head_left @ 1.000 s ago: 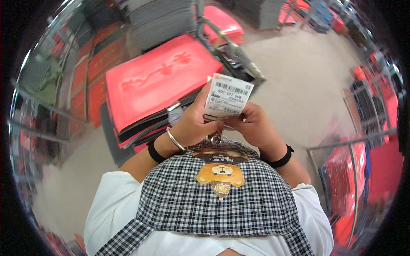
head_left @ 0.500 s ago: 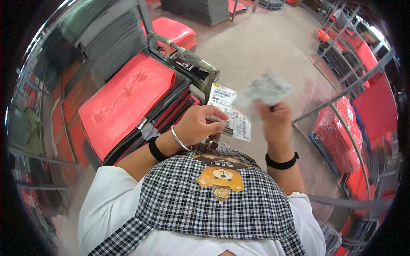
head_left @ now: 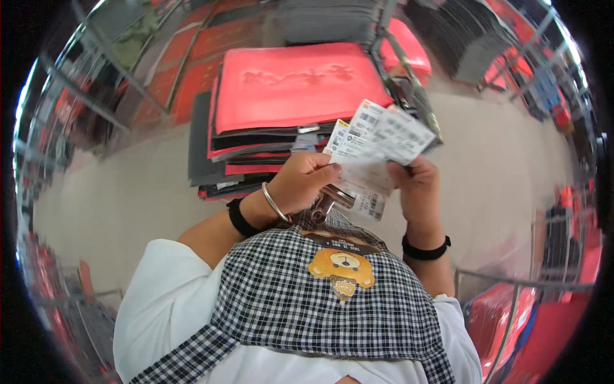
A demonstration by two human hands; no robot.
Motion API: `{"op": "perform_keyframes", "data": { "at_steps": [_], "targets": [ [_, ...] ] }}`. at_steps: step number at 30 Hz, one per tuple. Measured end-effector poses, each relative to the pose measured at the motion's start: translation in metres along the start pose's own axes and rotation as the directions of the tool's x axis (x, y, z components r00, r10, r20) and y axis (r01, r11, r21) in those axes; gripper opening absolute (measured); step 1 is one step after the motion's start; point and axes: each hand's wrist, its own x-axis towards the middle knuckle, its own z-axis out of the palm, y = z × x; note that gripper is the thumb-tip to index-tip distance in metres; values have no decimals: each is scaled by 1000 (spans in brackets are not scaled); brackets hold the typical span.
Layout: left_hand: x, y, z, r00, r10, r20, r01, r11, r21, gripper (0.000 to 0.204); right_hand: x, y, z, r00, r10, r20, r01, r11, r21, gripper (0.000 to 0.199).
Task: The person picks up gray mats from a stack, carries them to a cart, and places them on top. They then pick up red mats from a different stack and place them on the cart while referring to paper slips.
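In front of my chest, my left hand [head_left: 299,184] is closed, its thumb pressing on a bundle of white printed labels [head_left: 343,146]. A bronze-coloured bulldog clip [head_left: 321,208] sits just below that hand, at the bundle's lower end. My right hand [head_left: 419,190] pinches more printed labels [head_left: 405,136], smeared by motion, which overlap the bundle's right side. Beyond my hands stands a stack of red and dark grey sheets; the red top sheet [head_left: 294,86] has a raised pattern.
A cart's wrapped metal bar [head_left: 412,80] runs beside the stack's right side. Another red pile [head_left: 409,51] and dark stacked sheets [head_left: 470,41] lie farther back. At lower right, a metal rail [head_left: 511,280] stands by plastic-wrapped red goods [head_left: 492,317]. Racks line the left side.
My view has turned left, so the red-topped stack is now straight ahead. My right hand has brought its labels from apart on the right to overlap the left hand's bundle.
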Motion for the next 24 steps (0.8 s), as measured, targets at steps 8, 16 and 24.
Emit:
{"op": "perform_keyframes", "data": {
  "at_steps": [8,16,24],
  "targets": [
    [-6,12,4,987,36,-160,-36,999,2,30,-11,-22,-10,989,-35,-145,43,998,49,24],
    [-4,-6,4,995,-35,-91,49,987,155,26,-3,-12,24,997,59,42,-62,994,86,24],
    [-4,-6,8,979,-40,-198,126,887,444,23,1,15,23,999,27,-24,-24,992,124,21]
  ]
}}
